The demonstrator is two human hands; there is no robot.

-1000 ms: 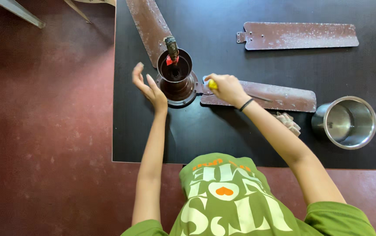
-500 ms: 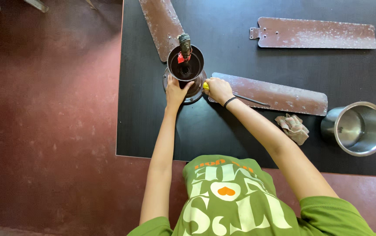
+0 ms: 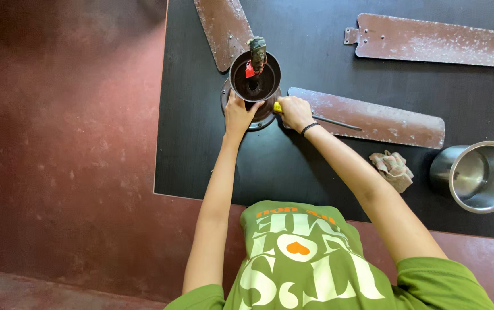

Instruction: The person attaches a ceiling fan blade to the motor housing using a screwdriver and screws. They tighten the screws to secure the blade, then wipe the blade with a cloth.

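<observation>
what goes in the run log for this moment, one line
left hand: on fan motor | right hand: gripping yellow-handled tool at motor | steel cup, rag: right

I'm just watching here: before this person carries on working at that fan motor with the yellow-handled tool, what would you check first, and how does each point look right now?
1. Left hand steadying the fan motor: ok, it rests against the motor's near side.
2. Right hand gripping the yellow-handled tool: ok, closed around it.
3. Tool tip seated properly: cannot tell, the tip is hidden beside the motor.
4. Motor resting flat on the black table: ok, it looks level.
5. Loose fan blade clear of the working arm: not ok, it lies right under the right wrist.
6. Steel pot and rag out of the way: ok, both sit off to the right.
</observation>
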